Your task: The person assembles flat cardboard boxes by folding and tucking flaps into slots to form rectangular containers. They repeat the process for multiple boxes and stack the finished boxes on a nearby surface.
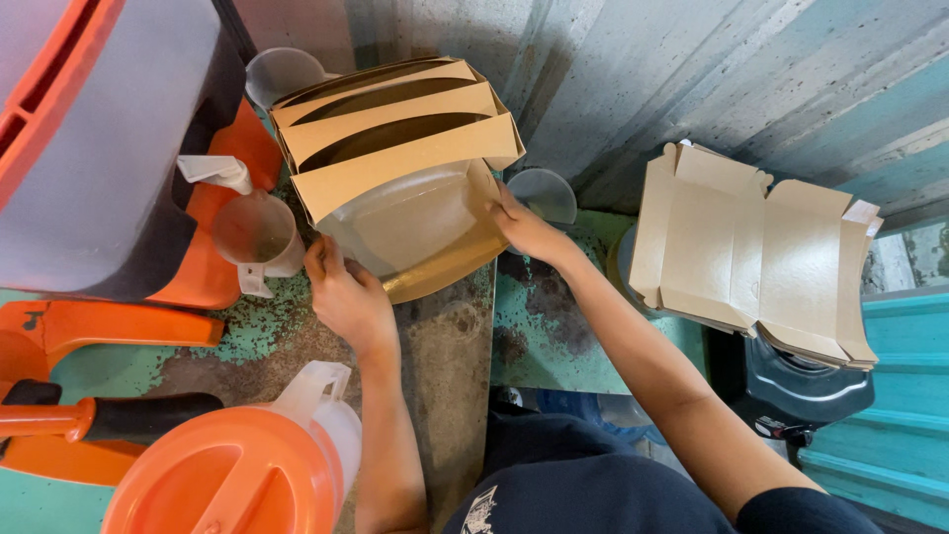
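Cardboard box (395, 148) half-folded on worn table (445, 336), left hand (346, 297) and right hand (524, 229) gripping its sides

Makeshift food-stall workspace, corrugated metal wall (692, 69), drink jugs (257, 232), flat takeaway boxes (751, 247)

Brown cardboard box (395, 148) with a gold round board (435, 259) inside, held between my two hands.

The box stands open towards me on the worn green counter (267, 331), its kraft-brown flaps fanned in slanted bands across the top, dark gaps showing between them. The pale round board sits tilted within, its shiny gold rim poking out at the lower edge. My left hand (346, 297) presses at the box's lower left corner; my right hand (524, 229) grips its right side.
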The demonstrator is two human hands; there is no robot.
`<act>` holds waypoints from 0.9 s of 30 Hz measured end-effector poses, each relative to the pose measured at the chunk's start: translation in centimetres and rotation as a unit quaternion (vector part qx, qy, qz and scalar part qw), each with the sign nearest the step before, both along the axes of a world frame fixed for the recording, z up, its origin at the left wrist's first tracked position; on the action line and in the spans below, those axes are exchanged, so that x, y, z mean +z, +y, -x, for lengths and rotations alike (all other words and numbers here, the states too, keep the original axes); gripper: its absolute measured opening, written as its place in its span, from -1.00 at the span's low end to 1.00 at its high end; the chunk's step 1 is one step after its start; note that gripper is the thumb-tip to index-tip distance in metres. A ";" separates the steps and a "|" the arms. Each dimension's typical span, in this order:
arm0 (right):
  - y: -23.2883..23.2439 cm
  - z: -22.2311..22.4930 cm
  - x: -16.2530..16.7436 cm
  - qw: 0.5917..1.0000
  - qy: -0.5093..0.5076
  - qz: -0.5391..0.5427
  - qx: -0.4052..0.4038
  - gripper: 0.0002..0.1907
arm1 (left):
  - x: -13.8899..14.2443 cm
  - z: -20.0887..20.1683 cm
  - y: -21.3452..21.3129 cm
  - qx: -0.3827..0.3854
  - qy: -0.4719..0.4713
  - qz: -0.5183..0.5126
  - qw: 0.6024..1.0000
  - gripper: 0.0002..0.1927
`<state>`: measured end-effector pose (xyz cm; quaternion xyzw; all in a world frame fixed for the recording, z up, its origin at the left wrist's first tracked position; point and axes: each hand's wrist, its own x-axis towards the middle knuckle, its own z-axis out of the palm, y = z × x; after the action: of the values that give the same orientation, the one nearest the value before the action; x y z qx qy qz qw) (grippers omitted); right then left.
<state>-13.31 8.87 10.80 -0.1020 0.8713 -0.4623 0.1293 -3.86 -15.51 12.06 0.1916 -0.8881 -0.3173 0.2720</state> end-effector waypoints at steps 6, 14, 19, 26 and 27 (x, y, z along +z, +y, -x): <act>0.1 -1.8 0.0 0.998 -0.019 0.061 -0.018 -0.16 | 2.8 -2.3 4.2 0.032 -0.045 0.261 0.964 -0.36; 1.2 -5.7 -2.3 0.965 -0.101 0.239 -0.019 -0.35 | 0.9 -1.7 7.9 -0.259 -0.179 -0.030 0.948 -0.56; 1.3 -6.7 -3.6 0.944 -0.137 0.295 -0.059 -0.38 | -0.2 -1.4 7.2 -0.275 -0.092 -0.048 0.956 -0.69; 1.3 -6.7 -4.6 0.934 -0.128 0.328 -0.069 -0.41 | -0.3 -1.8 7.0 -0.291 -0.040 -0.060 0.954 -0.74; 1.2 -6.8 -4.7 0.930 -0.130 0.336 -0.073 -0.42 | -0.3 -1.8 7.1 -0.289 -0.042 -0.060 0.955 -0.74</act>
<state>-6.54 10.07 6.07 -0.0146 0.6460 -0.7451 0.1652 -2.05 -8.45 11.77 -0.0439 -0.8953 -0.4270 0.1193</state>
